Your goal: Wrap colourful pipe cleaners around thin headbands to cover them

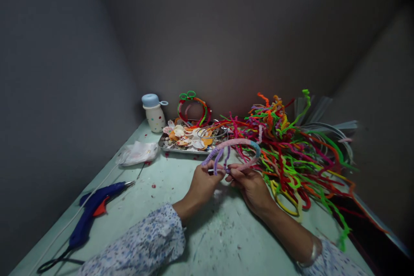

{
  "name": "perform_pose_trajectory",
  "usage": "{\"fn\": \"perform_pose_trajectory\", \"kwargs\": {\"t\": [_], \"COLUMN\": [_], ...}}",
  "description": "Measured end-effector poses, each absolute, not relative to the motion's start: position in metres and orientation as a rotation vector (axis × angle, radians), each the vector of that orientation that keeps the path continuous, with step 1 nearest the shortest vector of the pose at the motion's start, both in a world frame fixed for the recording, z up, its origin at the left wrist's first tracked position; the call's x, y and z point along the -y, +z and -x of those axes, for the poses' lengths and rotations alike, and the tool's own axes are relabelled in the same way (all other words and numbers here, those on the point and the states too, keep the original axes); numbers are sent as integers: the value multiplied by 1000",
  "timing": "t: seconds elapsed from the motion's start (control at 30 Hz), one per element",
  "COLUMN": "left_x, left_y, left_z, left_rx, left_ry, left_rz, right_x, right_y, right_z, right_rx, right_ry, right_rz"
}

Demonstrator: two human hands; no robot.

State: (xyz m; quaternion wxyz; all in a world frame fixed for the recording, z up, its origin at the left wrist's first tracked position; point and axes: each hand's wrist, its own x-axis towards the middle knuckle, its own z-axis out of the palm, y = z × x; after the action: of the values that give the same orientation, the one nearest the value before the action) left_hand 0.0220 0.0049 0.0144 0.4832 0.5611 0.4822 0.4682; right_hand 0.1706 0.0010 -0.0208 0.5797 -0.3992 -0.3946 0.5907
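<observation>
Between my hands is a headband (pixel 233 142) wrapped in pink, blue and purple fuzzy pipe cleaner, its arch pointing away from me. My left hand (pixel 205 181) pinches it near the left end, where loose purple pipe cleaner (pixel 218 161) sticks up. Close beside it, my right hand (pixel 250 185) has its fingers closed on the purple strand and the band's right end. The fingertips of both hands nearly meet, and exactly what lies between them is partly hidden.
A blue glue gun (pixel 93 207) lies at left near a plastic bag (pixel 139 153). Behind stand a bottle (pixel 154 114), a metal tray (pixel 190 152) of flower pieces and finished headbands (pixel 205 110). Tangled pipe cleaners (pixel 291 159) cover the right side of the table (pixel 220 233).
</observation>
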Motion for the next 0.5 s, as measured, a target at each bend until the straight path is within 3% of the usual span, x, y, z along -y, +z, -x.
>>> {"fn": "perform_pose_trajectory", "kwargs": {"t": [0.5], "left_x": [-4], "left_y": [8], "left_z": [-23], "left_rx": [-1220], "left_ry": [1110], "left_rz": [-1179], "right_x": [2], "right_y": [-22], "right_z": [-171], "right_rx": [1077], "right_ry": [1284], "right_rz": [1028]}}
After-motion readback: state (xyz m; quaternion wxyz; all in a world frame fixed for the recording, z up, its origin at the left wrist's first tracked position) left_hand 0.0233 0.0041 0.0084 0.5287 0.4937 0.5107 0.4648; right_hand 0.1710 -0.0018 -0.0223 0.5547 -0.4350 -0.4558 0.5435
